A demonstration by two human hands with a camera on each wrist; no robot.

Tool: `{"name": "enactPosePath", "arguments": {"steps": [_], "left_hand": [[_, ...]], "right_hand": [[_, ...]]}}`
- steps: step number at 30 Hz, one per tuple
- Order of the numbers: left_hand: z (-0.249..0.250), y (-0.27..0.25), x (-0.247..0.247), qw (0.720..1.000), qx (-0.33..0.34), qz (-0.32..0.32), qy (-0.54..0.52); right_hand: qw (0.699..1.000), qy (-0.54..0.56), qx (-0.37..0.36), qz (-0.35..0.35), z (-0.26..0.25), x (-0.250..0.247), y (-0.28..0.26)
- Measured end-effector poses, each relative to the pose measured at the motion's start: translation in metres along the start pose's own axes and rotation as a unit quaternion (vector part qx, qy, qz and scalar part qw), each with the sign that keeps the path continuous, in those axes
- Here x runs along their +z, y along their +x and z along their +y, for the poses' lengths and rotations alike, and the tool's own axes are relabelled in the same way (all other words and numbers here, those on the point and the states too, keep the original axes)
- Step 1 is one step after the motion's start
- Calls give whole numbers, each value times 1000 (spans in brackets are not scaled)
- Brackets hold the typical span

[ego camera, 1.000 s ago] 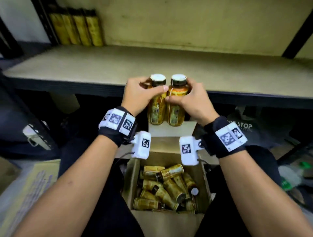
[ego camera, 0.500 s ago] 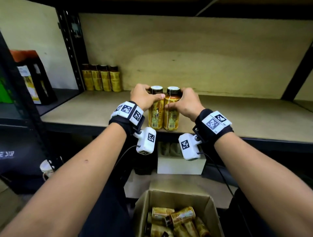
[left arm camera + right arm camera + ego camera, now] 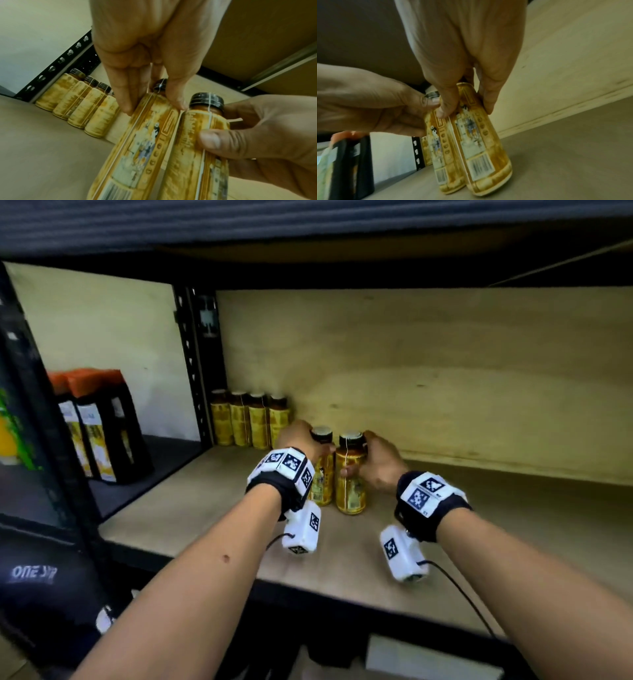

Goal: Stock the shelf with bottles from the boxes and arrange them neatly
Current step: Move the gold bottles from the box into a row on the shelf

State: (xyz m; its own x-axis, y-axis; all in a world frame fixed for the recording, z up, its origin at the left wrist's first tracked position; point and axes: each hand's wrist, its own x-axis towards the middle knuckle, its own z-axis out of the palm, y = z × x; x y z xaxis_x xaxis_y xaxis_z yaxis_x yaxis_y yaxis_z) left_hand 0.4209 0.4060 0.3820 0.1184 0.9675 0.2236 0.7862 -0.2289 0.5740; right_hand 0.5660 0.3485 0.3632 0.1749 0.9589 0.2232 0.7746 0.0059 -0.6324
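Observation:
Two yellow-labelled bottles with dark caps stand side by side, upright, at the wooden shelf board point(image 3: 496, 529). My left hand point(image 3: 301, 440) grips the left bottle point(image 3: 323, 477) around its neck and shoulder. My right hand point(image 3: 375, 462) grips the right bottle point(image 3: 349, 484) the same way. In the left wrist view the left bottle point(image 3: 142, 142) touches the right bottle point(image 3: 192, 155). In the right wrist view their bases point(image 3: 489, 180) are at the board; I cannot tell if they rest on it. A row of several like bottles point(image 3: 250, 422) stands at the back left corner.
A black perforated upright point(image 3: 197, 354) bounds the shelf on the left. Beyond it, black and orange cartons point(image 3: 92, 426) stand in the neighbouring bay. The plywood back panel point(image 3: 445, 378) and the shelf above point(image 3: 308, 231) close the space. Bare board stretches to the right.
Both hands have carried the two bottles from above the box forward and deeper over the shelf, towards the row at the back left. The box has dropped out of view.

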Motion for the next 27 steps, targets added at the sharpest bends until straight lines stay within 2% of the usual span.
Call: {"name": "enactPosePath", "arguments": {"steps": [5,10,14,21,25,27], "left_hand": [[-20,69,7,1000,-7,9,25],[-29,133,5,994,-6,-4,108],[-35,171,8,988,8,27,151],[-35,204,17,979,38,48,196],[-34,199,19,988,20,56,145],[-37,184,22,993,23,46,108]], "right_hand": [[999,-22,-24,-5,-2,26,65],[999,-14,-41,-10,4,40,116],[999,-11,-43,5,3,51,148],[997,-12,-57,49,6,65,191],[995,-17,-59,74,2,70,194],[998,-20,-46,39,7,70,189]]}}
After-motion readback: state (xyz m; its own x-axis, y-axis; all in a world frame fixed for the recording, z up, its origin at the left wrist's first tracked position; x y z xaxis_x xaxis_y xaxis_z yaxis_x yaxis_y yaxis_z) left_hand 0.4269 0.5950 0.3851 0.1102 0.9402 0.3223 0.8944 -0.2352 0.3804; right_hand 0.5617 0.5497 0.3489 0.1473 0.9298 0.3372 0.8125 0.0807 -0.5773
